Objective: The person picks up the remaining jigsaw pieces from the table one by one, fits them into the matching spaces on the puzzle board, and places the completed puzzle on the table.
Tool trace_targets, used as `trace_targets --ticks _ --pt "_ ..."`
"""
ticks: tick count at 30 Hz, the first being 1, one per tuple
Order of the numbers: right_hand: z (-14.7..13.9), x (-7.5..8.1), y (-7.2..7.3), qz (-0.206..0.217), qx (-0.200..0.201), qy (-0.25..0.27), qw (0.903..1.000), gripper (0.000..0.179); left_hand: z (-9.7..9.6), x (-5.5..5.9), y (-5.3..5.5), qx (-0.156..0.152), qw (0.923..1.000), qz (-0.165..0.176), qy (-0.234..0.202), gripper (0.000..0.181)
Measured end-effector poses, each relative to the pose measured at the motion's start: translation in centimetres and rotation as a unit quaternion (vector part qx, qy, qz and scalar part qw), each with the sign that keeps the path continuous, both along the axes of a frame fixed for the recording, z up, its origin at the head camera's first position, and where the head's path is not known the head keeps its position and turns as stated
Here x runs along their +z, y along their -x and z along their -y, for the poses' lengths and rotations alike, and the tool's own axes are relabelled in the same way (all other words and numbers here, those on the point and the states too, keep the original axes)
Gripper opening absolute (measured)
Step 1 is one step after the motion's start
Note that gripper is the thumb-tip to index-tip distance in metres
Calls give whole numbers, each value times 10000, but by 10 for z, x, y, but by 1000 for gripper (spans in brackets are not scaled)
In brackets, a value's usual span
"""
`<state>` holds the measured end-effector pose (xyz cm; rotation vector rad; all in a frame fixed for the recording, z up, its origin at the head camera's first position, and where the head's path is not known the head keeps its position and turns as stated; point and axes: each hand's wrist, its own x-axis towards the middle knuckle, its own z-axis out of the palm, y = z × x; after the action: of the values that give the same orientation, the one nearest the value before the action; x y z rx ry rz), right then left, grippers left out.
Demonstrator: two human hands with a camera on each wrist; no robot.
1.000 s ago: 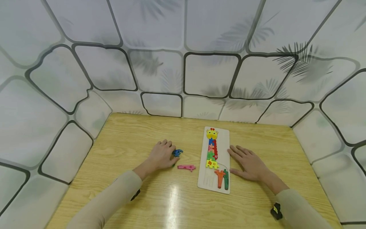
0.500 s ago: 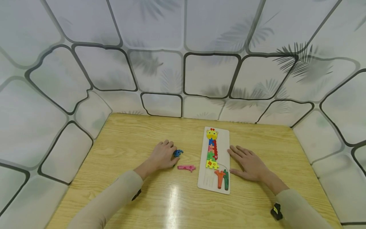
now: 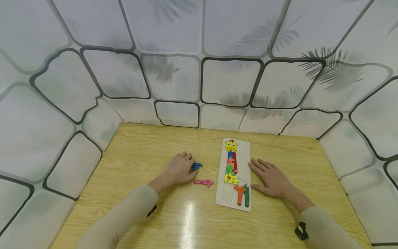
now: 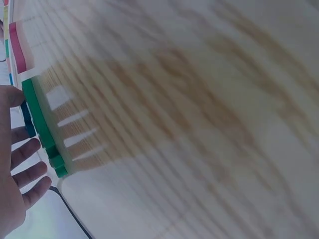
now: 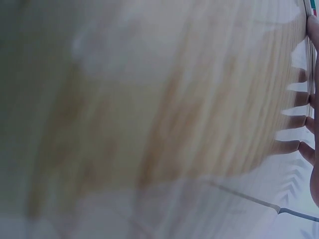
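Observation:
My left hand point(image 3: 180, 168) pinches a small blue puzzle piece point(image 3: 196, 166) between thumb and fingertips, left of the puzzle board point(image 3: 244, 148). In the left wrist view a green puzzle piece point(image 4: 42, 124) lies on the table by that hand; the head view hides it. Just right of the left thumb is a pink puzzle piece point(image 3: 203, 183). My right hand point(image 3: 272, 178) lies flat with fingers spread, its fingertips and thumb touching the board's right edge. On the board is a giraffe point(image 3: 231, 162) of coloured pieces, with an orange leg point(image 3: 239, 195) and a dark green leg point(image 3: 246, 196).
The board lies on a light wooden table point(image 3: 149, 138). Walls with a stone-outline and leaf pattern point(image 3: 222, 117) stand along the table's back and sides. A black device point(image 3: 301, 231) is on the right wrist.
My left hand has moved slightly to the right with the blue puzzle piece. A bit of green seen below that hand a second ago is now covered. The right hand stays still.

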<state>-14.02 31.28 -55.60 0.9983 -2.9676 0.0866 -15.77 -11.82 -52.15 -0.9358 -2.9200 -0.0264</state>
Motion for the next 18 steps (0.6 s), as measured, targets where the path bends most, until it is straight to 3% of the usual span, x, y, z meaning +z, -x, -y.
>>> trace_targets --ticks 18 --pt "-1 0 0 -36 28 -20 10000 86 -20 4 2 -150 9999 -5 -7 47"
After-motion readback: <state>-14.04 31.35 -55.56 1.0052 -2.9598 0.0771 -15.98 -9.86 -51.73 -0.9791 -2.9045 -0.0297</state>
